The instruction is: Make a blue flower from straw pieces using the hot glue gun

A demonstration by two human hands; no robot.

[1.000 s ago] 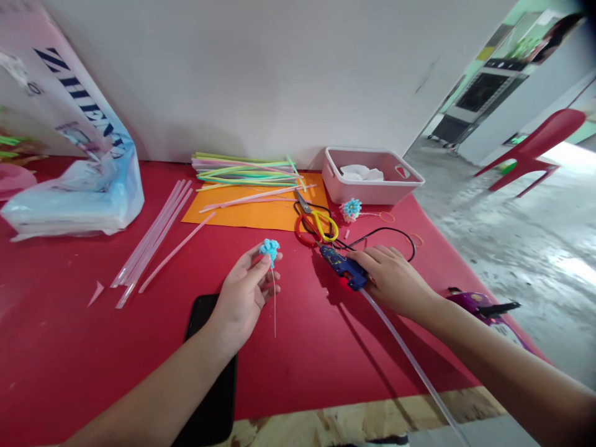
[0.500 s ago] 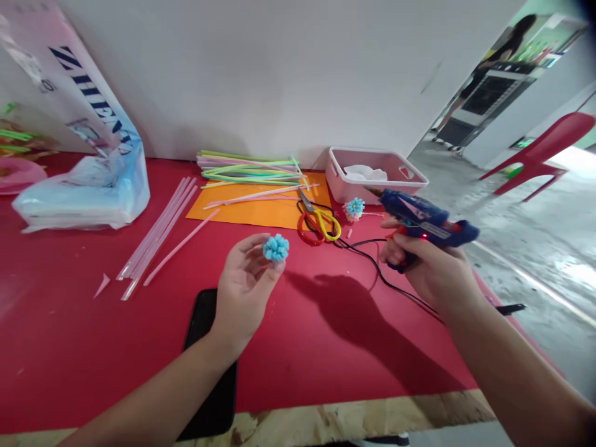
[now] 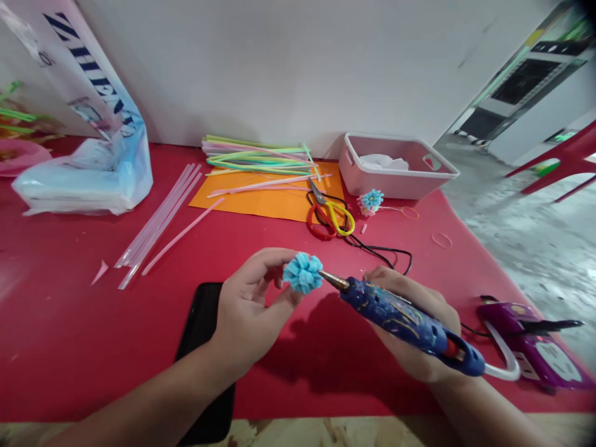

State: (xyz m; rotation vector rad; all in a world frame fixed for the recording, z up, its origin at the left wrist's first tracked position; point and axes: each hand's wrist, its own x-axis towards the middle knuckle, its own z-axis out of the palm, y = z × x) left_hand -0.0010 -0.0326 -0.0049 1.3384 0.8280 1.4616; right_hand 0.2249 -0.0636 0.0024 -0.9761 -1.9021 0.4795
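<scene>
My left hand (image 3: 249, 310) pinches a small light-blue straw flower (image 3: 302, 272) between thumb and fingertips above the red table (image 3: 69, 323). Wrapped round a blue hot glue gun (image 3: 405, 323), my right hand (image 3: 410, 329) points the metal nozzle (image 3: 333, 281) at the flower's right side, touching or almost touching it. The gun's black cord (image 3: 382, 251) trails back across the table. A clear glue stick (image 3: 505, 366) juts from the gun's rear.
A black phone (image 3: 205, 347) lies under my left forearm. Behind are red-and-yellow scissors (image 3: 328, 214), an orange sheet (image 3: 265, 198) with coloured straws (image 3: 256, 161), loose pink straws (image 3: 158, 220), a second straw flower (image 3: 371, 201), a pink tub (image 3: 395, 171), a plastic bag (image 3: 88, 155), a purple device (image 3: 535, 344).
My right hand picked the glue gun up off the table, raised it, then brought its nozzle down and left to the flower. My left hand turned the flower towards the gun.
</scene>
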